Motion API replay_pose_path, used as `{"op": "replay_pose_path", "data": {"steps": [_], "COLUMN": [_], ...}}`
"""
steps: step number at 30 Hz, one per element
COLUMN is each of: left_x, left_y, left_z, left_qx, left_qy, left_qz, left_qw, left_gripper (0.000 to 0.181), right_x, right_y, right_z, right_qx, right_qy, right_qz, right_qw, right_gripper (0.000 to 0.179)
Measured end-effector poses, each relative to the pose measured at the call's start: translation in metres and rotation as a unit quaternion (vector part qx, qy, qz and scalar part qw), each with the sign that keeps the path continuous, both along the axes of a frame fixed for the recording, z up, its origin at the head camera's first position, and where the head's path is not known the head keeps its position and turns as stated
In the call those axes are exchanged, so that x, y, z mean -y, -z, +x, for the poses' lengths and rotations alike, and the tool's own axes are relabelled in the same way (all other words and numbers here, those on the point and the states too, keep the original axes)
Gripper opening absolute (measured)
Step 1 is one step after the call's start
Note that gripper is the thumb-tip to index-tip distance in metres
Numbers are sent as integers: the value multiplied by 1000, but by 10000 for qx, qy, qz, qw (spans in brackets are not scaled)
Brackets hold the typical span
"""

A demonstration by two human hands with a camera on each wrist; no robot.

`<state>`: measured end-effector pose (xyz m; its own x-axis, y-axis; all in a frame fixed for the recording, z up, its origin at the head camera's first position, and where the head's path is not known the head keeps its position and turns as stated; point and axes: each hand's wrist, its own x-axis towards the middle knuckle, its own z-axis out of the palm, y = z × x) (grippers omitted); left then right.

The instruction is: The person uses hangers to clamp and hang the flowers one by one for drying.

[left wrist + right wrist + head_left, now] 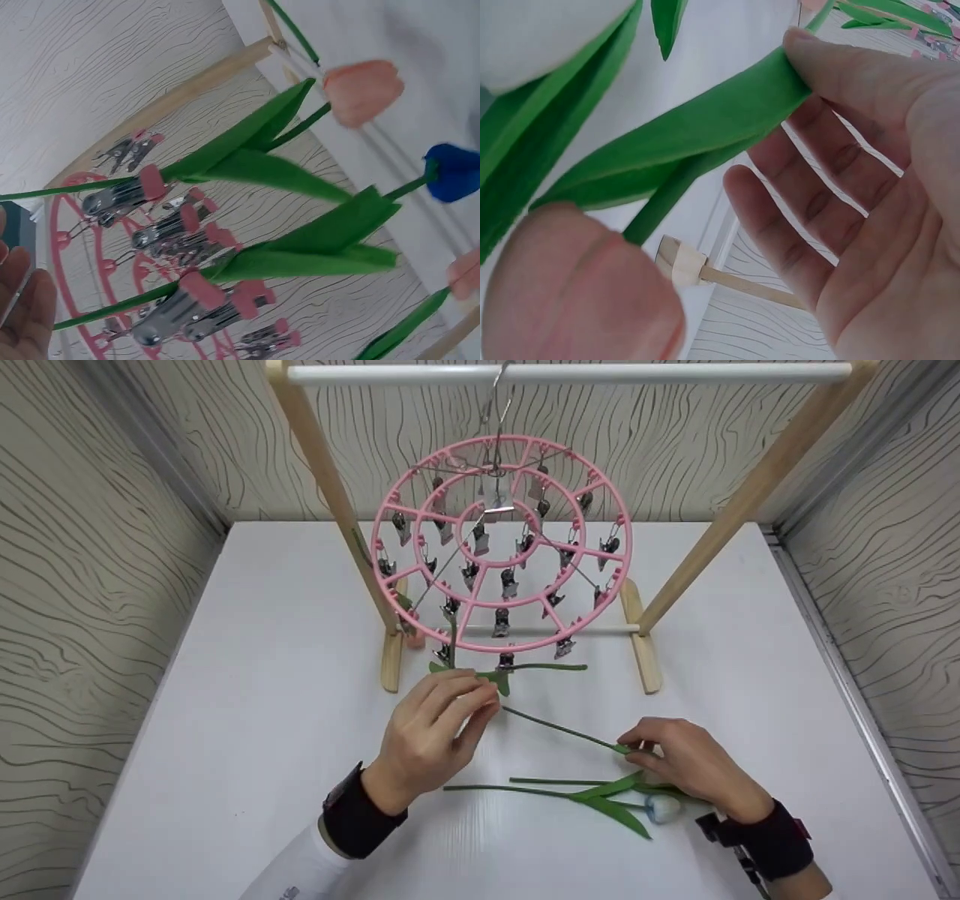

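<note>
My right hand (686, 757) pinches a pink tulip (585, 292) between thumb and fingers, by the stem where its green leaves (705, 120) begin. The stem runs left toward my left hand (439, 727), whose fingers are loosely bent by the near rim of a pink round clip hanger (628, 536). Whether they touch that stem's end cannot be told. In the left wrist view a peach tulip (364, 91) and a blue tulip (452, 172) hang upside down from metal clips (169, 311) with pink tips. In the head view my left hand covers most of these flowers.
A wooden rack (712, 540) with a white top bar (637, 372) carries the hanger. On the white table (285, 780), a tulip with a pale flower (664, 809) and another green stem (559, 781) lie near my right hand. Patterned walls (697, 450) enclose the table.
</note>
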<state>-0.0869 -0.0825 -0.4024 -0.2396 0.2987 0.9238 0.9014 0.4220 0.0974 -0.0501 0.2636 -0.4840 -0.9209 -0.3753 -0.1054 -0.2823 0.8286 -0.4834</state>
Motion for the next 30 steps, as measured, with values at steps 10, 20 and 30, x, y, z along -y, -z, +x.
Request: {"op": "replay_pose_path", "data": {"steps": [10, 20, 30], "left_x": [-28, -27, -20], "left_y": [-16, -14, -16], "left_z": [-10, -15, -17], "left_qx": [-677, -472, -385], "left_qy": [-1269, -1693, -1732], "left_qz": [-1568, -1989, -1846], "left_qw": [9771, 9641, 9667], "left_gripper": [27, 31, 34], "right_x": [-2, -9, -16], "right_y": [4, -6, -19], "right_z": [0, 5, 9], "right_qx": [130, 181, -642], "right_qy": [-8, -70, -492], "right_qz": [-214, -561, -2061], "right_qw": [9997, 9982, 9752], "right_gripper": [15, 19, 21]}}
